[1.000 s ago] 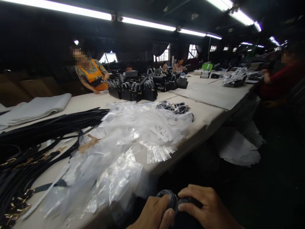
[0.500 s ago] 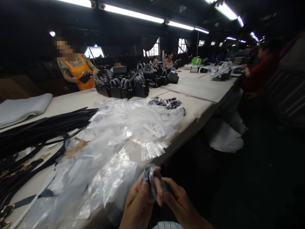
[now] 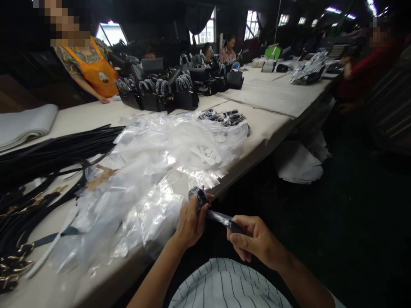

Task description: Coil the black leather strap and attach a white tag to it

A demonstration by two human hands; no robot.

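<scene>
A dark strap, wrapped in clear plastic, stretches between my two hands in front of my striped shirt. My left hand is closed round its coiled end, close to the table's front edge. Lower and to the right, my right hand pinches the strap's other end between thumb and fingers. Left of my hands, clear plastic sleeves lie heaped on the table. Behind that heap sits a pile of wrapped, coiled straps.
Long black straps with gold clasps spread over the left side of the table. Black handbags stand in rows farther back. A co-worker in an orange apron is across the table; another in red is at right.
My hands have moved apart, and a length of wrapped strap now runs straight between them. The view has tilted downward. The co-worker in orange has lowered a hand to the table.
</scene>
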